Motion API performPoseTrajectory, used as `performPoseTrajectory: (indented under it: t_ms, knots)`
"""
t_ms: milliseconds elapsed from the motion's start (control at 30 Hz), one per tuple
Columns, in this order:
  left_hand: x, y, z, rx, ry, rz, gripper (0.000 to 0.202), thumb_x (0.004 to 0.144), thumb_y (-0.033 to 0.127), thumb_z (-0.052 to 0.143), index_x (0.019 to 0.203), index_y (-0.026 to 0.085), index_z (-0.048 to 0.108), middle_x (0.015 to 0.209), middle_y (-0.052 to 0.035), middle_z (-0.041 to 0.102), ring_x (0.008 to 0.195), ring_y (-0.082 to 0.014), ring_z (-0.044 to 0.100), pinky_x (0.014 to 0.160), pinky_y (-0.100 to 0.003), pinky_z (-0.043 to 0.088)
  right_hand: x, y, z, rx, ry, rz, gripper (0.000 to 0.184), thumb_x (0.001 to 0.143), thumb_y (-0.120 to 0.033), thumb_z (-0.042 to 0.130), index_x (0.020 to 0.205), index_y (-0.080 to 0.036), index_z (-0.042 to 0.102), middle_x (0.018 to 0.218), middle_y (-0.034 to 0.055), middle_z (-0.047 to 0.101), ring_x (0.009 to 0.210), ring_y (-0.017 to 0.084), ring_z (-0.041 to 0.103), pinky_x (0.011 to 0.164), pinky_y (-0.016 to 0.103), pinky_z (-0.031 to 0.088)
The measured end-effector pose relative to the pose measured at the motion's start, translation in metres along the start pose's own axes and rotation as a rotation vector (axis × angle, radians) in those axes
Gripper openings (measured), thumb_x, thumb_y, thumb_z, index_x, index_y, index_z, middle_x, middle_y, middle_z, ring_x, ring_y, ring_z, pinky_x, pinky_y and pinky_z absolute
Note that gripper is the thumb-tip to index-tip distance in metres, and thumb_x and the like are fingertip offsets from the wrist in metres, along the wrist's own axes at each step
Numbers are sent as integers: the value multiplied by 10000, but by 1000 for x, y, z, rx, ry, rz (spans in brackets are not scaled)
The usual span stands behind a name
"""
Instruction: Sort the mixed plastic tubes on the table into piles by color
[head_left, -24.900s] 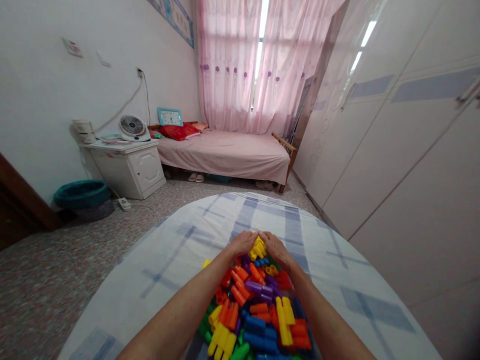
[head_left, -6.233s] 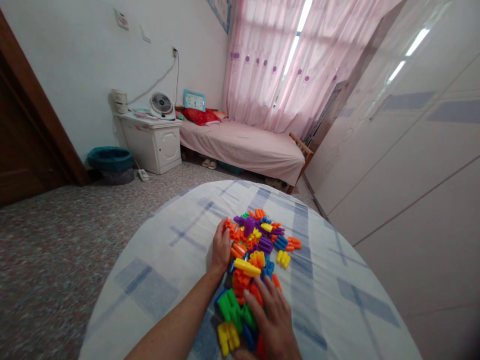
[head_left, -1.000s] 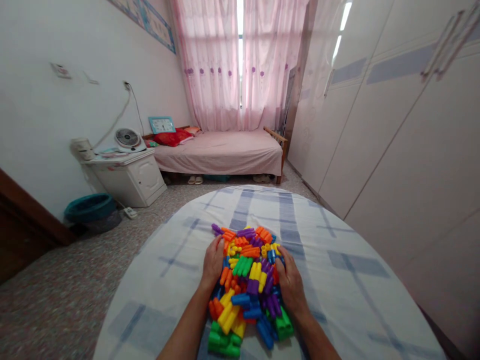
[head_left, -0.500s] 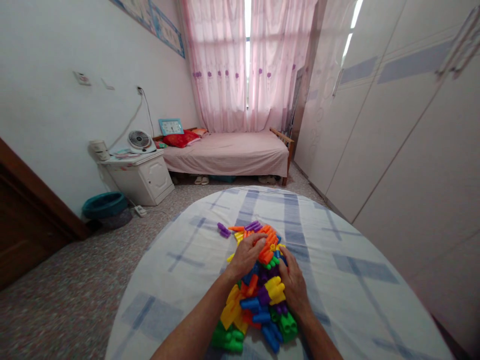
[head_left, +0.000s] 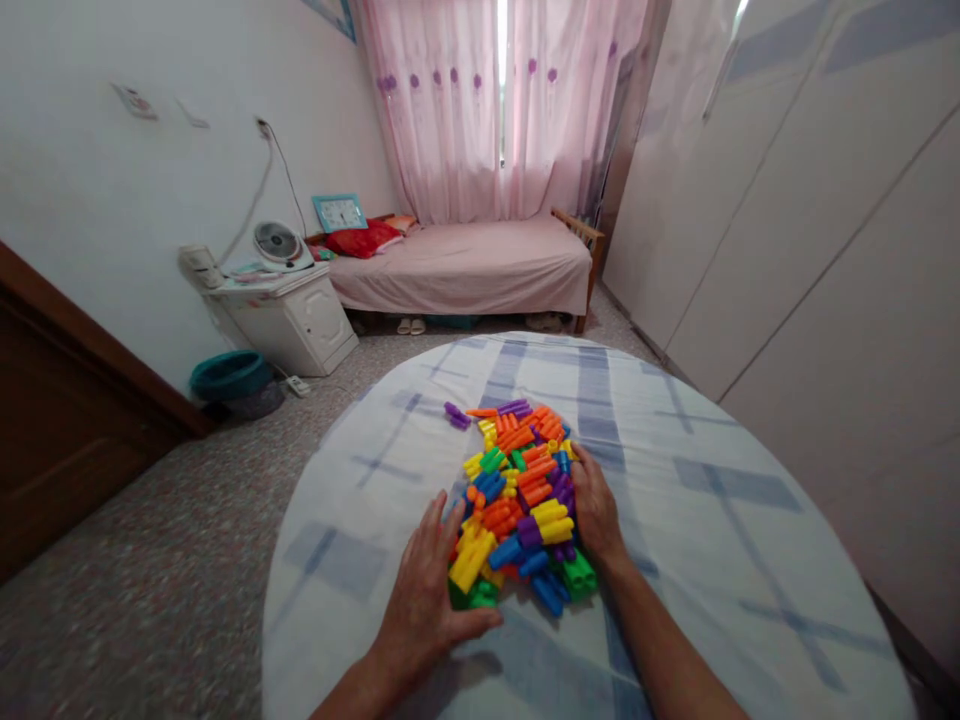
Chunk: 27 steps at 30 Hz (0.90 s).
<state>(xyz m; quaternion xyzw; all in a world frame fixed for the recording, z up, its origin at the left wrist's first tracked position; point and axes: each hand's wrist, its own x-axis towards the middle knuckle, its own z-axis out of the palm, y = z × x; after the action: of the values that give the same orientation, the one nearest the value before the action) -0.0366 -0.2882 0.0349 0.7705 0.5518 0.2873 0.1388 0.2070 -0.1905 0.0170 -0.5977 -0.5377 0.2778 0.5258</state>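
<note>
A heap of colourful plastic bullet-shaped building blocks (head_left: 517, 470) lies on the cloth-covered table (head_left: 697, 560). Orange, yellow, blue, green and purple pieces are mixed in it. At the near left edge of the heap is my left hand (head_left: 431, 575), fingers spread and thumb apart, beside a yellow block (head_left: 472, 560) and a green block (head_left: 480, 596). My right hand (head_left: 598, 505) rests along the heap's right side, its fingers stretched forward against the blocks and partly hidden. Neither hand visibly grips a block. A purple block (head_left: 457, 415) sits apart at the far left of the heap.
Past the table stands a bed (head_left: 480, 268) with a pink sheet. A white cabinet (head_left: 300, 318) carries a small fan (head_left: 277, 243). On the floor at left is a teal bin (head_left: 232, 376). Tall wardrobe doors (head_left: 810, 230) line the right side.
My left hand has moved from over the upper heap back to its near left edge, fingers spreading. My right hand stays at the right side. The view has tilted down.
</note>
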Motion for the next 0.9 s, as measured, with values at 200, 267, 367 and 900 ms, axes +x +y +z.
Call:
performPoseTrajectory:
  t_ms: [200, 267, 367, 900]
  knots:
    - [-1, 16, 37, 49, 84, 48, 1155, 519, 530, 774, 1455, 244, 160, 1530, -176, 75, 1380, -417, 125, 1043, -592, 263, 1, -2, 1, -28, -3, -3, 559, 871, -504, 314, 1274, -157, 486, 1306, 114, 514, 1212, 216, 446, 1047, 403, 295]
    - [11, 22, 45, 65, 121, 50, 1123, 530, 503, 772, 1448, 248, 179, 1528, -173, 82, 1386, -408, 104, 1047, -600, 238, 1, -1, 0, -34, -1, -5, 563, 871, -503, 310, 1276, -153, 484, 1303, 117, 515, 1211, 216, 446, 1047, 402, 295]
    - [30, 28, 51, 85, 114, 49, 1070, 559, 562, 737, 1436, 234, 219, 1521, -190, 107, 1387, -407, 100, 1036, -621, 215, 3, 1, 0, -46, -4, -15, 575, 870, -508, 304, 1279, -142, 478, 1313, 125, 503, 1220, 216, 438, 1052, 400, 287]
    - [146, 27, 51, 12, 134, -3, 567, 740, 280, 601, 1282, 173, 471, 1335, -115, 502, 1312, -290, 340, 1093, -505, 202, 1, -4, -6, 146, 60, 53, 558, 884, -534, 303, 1256, -168, 499, 1279, 97, 529, 1177, 220, 469, 1008, 383, 334]
